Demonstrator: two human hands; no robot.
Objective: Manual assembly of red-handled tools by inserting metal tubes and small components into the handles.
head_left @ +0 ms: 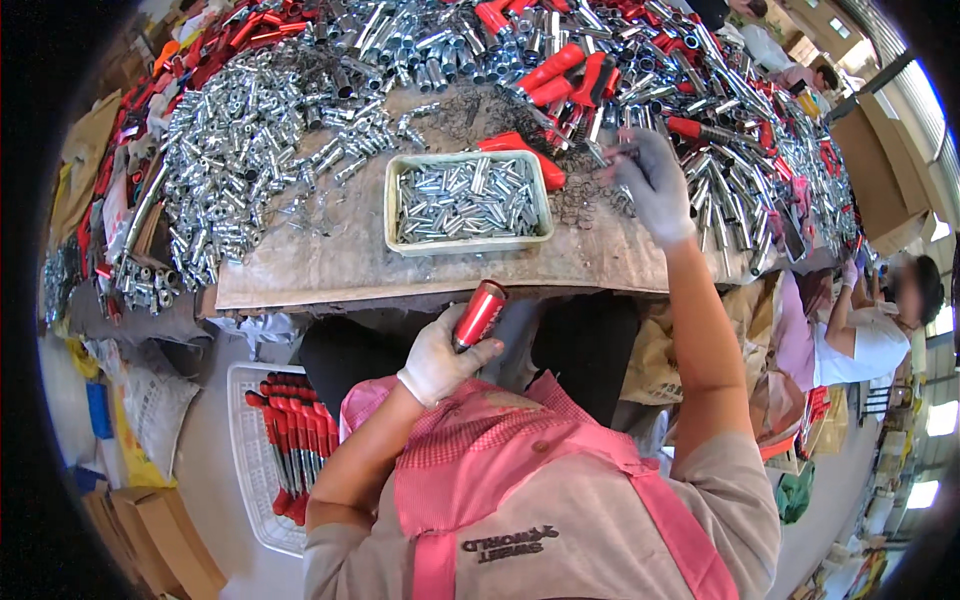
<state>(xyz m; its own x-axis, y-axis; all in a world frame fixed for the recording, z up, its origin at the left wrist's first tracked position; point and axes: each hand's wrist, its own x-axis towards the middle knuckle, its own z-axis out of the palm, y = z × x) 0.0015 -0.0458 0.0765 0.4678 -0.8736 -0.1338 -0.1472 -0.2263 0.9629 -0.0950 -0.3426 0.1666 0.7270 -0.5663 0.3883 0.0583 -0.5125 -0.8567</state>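
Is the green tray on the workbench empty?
No, the green tray is filled with small silver metal tubes, lying in a loose heap across its whole floor.

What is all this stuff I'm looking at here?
tray: one, pale green, mid-table, full of small silver tubes
loose tubes: too many to count, silver, heaped across the table
red handles: many, scattered among the tubes at the far side
basket: one, white, on the floor at left, holding red-handled parts
co-worker: one, seated at right
apron: one, pink
left hand: white glove, holds a red tube
right hand: white glove, reaching into the pile
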